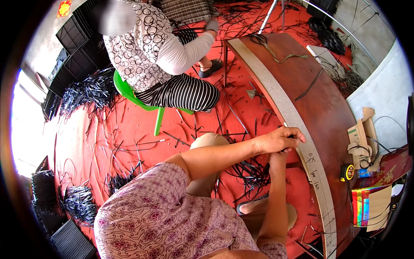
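Note:
My two hands meet at the near edge of a reddish-brown table. My left hand is uppermost, its fingers curled and one finger reaching over the table's pale edge strip. Just below it, my right hand is closed and partly covered by the left. Small dark bits show between the fingers, but what they hold is too small and hidden to name. Beneath my hands, a loose heap of black strips lies on the red floor covering. Handwritten marks run along the pale strip.
Scissors lie at the table's far end; a yellow-and-black tape measure and torn cardboard are at its right. A person sits on a green chair at upper left. Bundles of black strips and stacked black panels line the left.

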`<act>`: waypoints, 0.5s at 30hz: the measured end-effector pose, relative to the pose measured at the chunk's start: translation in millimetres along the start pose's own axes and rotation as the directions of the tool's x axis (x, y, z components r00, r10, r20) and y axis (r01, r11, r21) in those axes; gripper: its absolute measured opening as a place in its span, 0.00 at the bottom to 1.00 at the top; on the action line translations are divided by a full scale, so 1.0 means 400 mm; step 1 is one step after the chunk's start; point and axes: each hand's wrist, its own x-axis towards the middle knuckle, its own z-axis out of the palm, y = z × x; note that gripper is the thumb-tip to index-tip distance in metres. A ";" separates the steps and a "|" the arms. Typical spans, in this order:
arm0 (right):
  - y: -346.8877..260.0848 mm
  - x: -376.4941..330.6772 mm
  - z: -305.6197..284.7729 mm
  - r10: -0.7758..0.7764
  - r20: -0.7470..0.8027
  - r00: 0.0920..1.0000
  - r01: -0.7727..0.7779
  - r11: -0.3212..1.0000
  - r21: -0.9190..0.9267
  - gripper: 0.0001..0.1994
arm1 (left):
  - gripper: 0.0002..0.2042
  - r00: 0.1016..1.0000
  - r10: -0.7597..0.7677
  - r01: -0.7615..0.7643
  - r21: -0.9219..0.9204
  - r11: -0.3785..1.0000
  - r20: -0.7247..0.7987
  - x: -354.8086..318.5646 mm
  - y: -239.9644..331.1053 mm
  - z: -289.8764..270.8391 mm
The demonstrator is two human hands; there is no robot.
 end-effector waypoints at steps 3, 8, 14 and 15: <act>-0.016 -0.005 0.003 0.064 0.001 0.998 -0.064 0.998 0.018 0.19 | 0.11 1.000 -0.001 0.001 0.002 1.000 -0.006 0.001 -0.005 -0.002; -0.013 -0.006 -0.001 0.116 0.020 0.993 -0.117 0.993 0.029 0.20 | 0.10 1.000 0.004 -0.004 0.007 1.000 -0.017 0.002 -0.011 0.003; 0.002 -0.006 -0.003 0.092 0.032 0.995 -0.093 0.995 0.021 0.19 | 0.10 1.000 0.013 -0.013 -0.003 1.000 -0.010 0.002 -0.020 -0.002; 0.003 -0.008 -0.004 0.072 0.029 0.997 -0.072 0.997 0.013 0.19 | 0.10 1.000 0.008 -0.008 -0.001 1.000 -0.012 0.001 -0.017 0.000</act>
